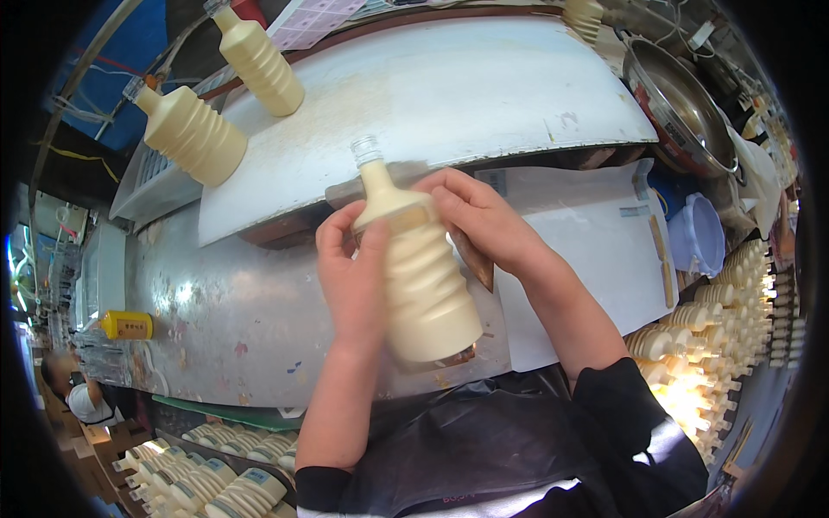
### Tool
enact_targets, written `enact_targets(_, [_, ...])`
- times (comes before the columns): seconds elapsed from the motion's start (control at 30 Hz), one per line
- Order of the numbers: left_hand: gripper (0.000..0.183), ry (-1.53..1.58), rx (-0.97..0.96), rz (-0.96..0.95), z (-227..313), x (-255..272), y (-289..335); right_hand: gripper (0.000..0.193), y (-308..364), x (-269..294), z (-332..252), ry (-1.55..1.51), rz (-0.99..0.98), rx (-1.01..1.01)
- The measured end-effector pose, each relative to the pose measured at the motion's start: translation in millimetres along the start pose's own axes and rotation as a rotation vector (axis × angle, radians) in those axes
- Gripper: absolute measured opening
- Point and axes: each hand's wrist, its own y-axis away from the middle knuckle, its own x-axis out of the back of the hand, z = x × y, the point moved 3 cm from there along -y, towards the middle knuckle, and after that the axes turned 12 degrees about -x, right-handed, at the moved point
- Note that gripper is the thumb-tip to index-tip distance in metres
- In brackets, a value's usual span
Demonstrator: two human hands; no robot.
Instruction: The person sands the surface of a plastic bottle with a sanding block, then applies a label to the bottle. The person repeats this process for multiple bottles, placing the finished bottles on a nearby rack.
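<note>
Both hands are clasping the cream ribbed bottle [419, 276] over the near metal table [216, 302], left hand [352, 276] steadying its body while right hand [479, 216] fingers are pinching its shoulder, clear neck tilting away.

- The left hand [352, 274] covers the near left side of the cream ribbed bottle [420, 276], and the right hand [480, 217] hides part of its shoulder.
- The bottle hides most of a brown block [477, 263] behind it; only an edge shows.
- A cream bottle at the top right [585, 15] is cut off by the picture's edge.
- The rows of cream bottles at the right [725, 319] blur into glare lower down; single ones cannot be counted.
- The print on the yellow container [127, 325] at the left is too small to tell.
- A person at the far left [73, 393] is only partly in view, dark and bent by the rim.
</note>
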Motion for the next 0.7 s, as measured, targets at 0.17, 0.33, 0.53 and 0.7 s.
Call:
enact_targets(0.17, [0.039, 0.005, 0.017, 0.012, 0.5, -2.5, 1.5, 0.024, 3.5, -6.2, 0.0, 0.016, 0.042, 0.021])
enact_targets(0.33, [0.038, -0.002, 0.015, 0.011, 3.1, -2.3, -0.2, 0.023, -2.1, -7.3, 5.2, 0.004, 0.05, 0.044])
enact_targets(0.53, [0.037, -0.034, 0.003, 0.016, 1.4, -1.2, -0.6, 0.023, 0.1, -8.4, 2.9, 0.012, 0.066, 0.041])
enact_targets(0.7, [0.037, -0.018, 0.027, 0.012, 0.8, -1.2, -1.5, 0.023, -0.1, -8.1, 2.5, 0.024, 0.097, 0.065])
